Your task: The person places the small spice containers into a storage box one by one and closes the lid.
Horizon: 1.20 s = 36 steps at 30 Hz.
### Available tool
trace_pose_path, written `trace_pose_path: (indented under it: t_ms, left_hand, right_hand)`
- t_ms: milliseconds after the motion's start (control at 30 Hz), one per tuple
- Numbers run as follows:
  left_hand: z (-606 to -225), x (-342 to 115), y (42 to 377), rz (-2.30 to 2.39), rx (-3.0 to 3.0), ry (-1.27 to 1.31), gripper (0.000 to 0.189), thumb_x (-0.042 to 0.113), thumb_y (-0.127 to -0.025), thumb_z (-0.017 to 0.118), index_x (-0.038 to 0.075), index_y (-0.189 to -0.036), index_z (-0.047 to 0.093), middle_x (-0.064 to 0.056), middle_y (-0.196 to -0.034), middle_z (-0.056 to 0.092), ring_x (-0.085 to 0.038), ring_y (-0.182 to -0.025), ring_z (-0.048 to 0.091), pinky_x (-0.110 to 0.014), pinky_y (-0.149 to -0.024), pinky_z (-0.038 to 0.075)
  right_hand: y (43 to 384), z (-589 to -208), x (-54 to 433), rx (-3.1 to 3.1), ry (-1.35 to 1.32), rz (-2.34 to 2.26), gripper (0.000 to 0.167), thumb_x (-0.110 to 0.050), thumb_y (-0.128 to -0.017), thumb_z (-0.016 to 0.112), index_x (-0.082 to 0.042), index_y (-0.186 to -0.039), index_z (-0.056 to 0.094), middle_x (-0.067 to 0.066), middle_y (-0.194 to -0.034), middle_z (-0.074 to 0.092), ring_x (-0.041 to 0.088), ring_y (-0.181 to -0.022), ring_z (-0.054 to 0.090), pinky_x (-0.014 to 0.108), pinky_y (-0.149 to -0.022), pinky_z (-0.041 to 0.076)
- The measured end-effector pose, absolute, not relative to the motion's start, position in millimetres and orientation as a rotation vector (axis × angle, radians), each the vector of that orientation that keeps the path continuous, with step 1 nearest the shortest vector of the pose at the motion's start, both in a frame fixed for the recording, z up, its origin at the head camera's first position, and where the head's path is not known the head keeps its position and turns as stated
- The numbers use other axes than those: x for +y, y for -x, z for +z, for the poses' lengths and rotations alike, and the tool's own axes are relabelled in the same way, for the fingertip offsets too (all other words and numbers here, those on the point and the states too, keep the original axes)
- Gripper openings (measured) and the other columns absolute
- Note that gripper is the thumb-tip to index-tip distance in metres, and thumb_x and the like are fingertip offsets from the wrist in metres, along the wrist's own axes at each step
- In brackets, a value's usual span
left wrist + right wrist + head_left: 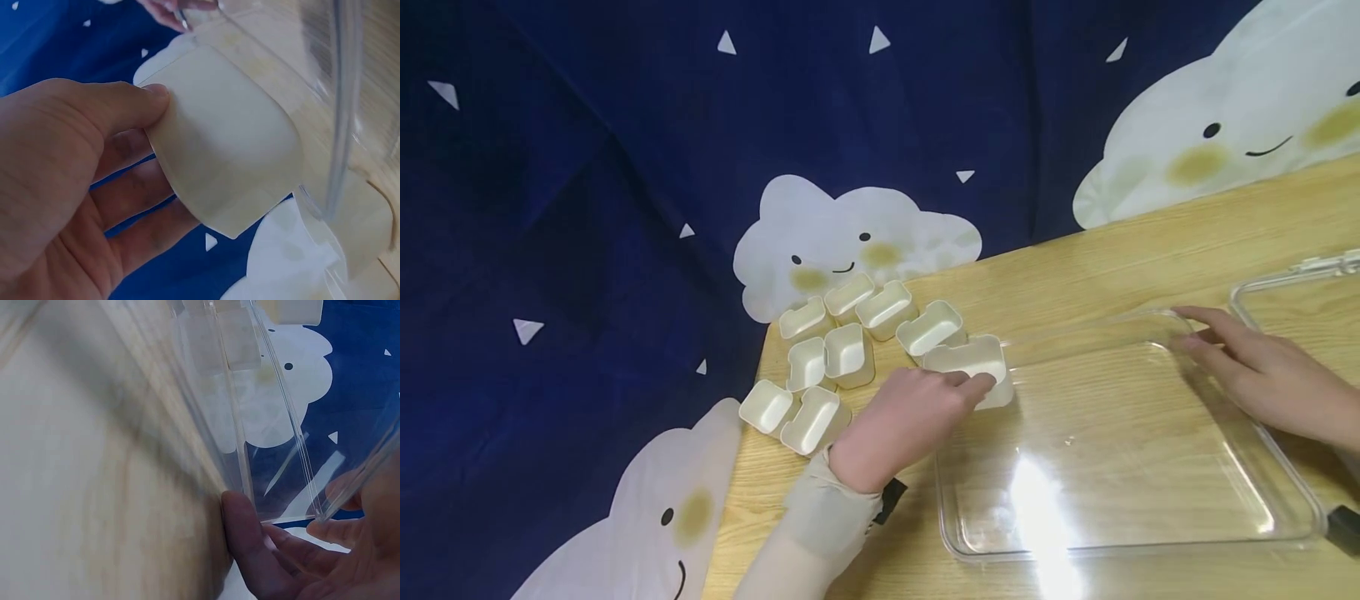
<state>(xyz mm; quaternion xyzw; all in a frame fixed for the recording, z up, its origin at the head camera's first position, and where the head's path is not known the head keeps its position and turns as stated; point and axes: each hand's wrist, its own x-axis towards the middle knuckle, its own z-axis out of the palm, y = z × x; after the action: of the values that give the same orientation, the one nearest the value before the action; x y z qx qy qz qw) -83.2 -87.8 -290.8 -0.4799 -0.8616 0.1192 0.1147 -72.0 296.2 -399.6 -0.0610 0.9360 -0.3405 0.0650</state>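
My left hand (913, 421) pinches a cream plastic bin (961, 360) by its wall, at the left side of a clear plastic box (1120, 467). In the left wrist view the thumb lies on one face of the bin (225, 131), with fingers behind it. Around the far right corner of the clear box, my right hand (1262, 375) holds the rim between thumb and fingers. The right wrist view shows the fingertips (240, 515) at that transparent corner. Only a few tiny specks show inside the box.
Several more cream bins (848, 354), some with notched rims, stand grouped on the wooden table (1060, 275) left of the box. Another clear plastic piece (1300, 275) lies at the right edge. Behind the table hangs a dark blue cloth (625, 125) with clouds.
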Motion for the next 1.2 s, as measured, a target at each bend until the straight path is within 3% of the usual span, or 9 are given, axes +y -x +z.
trace_pose_path:
  t_ms: [133, 333, 500, 767, 967, 1200]
  left_hand:
    - [-288.0, -74.8, 84.0, 0.407, -2.503, 1.473, 0.022, -0.001, -0.099, 0.054, 0.02, -0.093, 0.058, 0.011, -0.063, 0.047, -0.002, -0.055, 0.033, -0.019, -0.043, 0.03]
    - [-286.5, -49.6, 83.3, 0.494, -2.568, 1.595, 0.022, 0.0, -0.099, 0.052, 0.021, -0.1, 0.06, 0.01, -0.066, 0.048, -0.004, -0.055, 0.038, -0.022, -0.046, 0.039]
    - [-289.2, -29.3, 80.7, 0.564, -2.611, 1.675, 0.022, 0.006, -0.103, 0.05, 0.023, -0.109, 0.061, 0.012, -0.071, 0.053, -0.005, -0.058, 0.044, -0.025, -0.05, 0.046]
    - [-294.8, -9.9, 76.3, 0.612, -2.59, 1.726, 0.022, 0.008, -0.106, 0.046, 0.025, -0.106, 0.06, 0.015, -0.071, 0.053, -0.006, -0.058, 0.042, -0.024, -0.048, 0.04]
    - [-302.5, 6.6, 74.2, 0.636, -2.533, 1.775, 0.022, 0.009, -0.107, 0.044, 0.025, -0.107, 0.059, 0.014, -0.07, 0.052, -0.004, -0.057, 0.047, -0.023, -0.049, 0.044]
    - [-309.7, 33.4, 72.3, 0.716, -2.548, 1.856, 0.023, 0.012, -0.108, 0.043, 0.029, -0.113, 0.058, 0.015, -0.08, 0.055, -0.003, -0.064, 0.051, -0.022, -0.054, 0.046]
  right_hand:
    - [72.3, -400.0, 296.7, 2.826, 0.186, -1.037, 0.06, -0.036, -0.113, 0.034, -0.005, -0.163, 0.022, 0.045, -0.138, 0.05, 0.056, -0.101, 0.065, 0.053, -0.067, 0.055]
    - [71.6, -400.3, 297.8, 2.841, 0.202, -1.042, 0.059, -0.035, -0.113, 0.035, -0.006, -0.163, 0.023, 0.045, -0.139, 0.051, 0.067, -0.111, 0.057, 0.064, -0.073, 0.053]
    - [71.6, -399.6, 297.8, 2.841, 0.197, -1.042, 0.059, -0.036, -0.113, 0.035, -0.007, -0.162, 0.025, 0.044, -0.14, 0.051, 0.068, -0.115, 0.054, 0.068, -0.078, 0.051]
    - [71.5, -398.5, 295.6, 2.843, 0.189, -1.046, 0.058, -0.037, -0.113, 0.035, -0.008, -0.162, 0.027, 0.043, -0.14, 0.052, 0.068, -0.118, 0.053, 0.072, -0.082, 0.048]
    - [71.5, -397.6, 295.3, 2.825, 0.163, -1.036, 0.059, -0.039, -0.113, 0.033, -0.009, -0.163, 0.025, 0.043, -0.142, 0.05, 0.069, -0.121, 0.051, 0.074, -0.083, 0.046]
    - [70.9, -397.3, 296.2, 2.826, 0.172, -1.057, 0.058, -0.039, -0.113, 0.034, -0.011, -0.163, 0.026, 0.042, -0.141, 0.052, 0.068, -0.122, 0.051, 0.073, -0.084, 0.046]
